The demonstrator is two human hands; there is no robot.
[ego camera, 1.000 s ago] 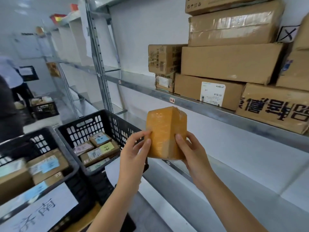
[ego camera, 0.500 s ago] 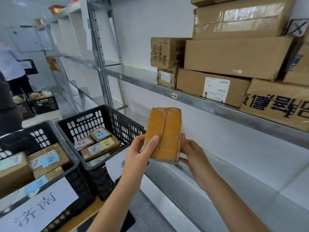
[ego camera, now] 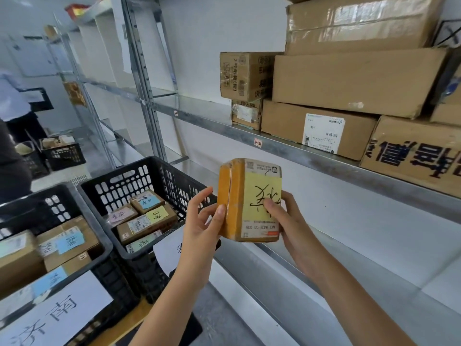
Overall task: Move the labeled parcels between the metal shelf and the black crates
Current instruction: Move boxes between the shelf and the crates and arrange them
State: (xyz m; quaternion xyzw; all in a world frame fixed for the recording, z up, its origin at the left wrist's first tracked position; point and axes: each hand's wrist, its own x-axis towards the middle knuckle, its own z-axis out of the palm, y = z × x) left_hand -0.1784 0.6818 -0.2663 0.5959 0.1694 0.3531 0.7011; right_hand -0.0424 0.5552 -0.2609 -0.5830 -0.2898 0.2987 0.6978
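Head view shows the left hand (ego camera: 202,222) and right hand (ego camera: 284,218) gripping a taped parcel (ego camera: 245,196) with a yellow label, held upright between black crate (ego camera: 149,171) and metal shelf (ego camera: 287,148).

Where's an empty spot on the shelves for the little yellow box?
The upper metal shelf is bare left of the stacked brown cardboard boxes. The lower metal shelf behind the yellow taped parcel is bare too. Both black plastic crates are crowded with parcels.
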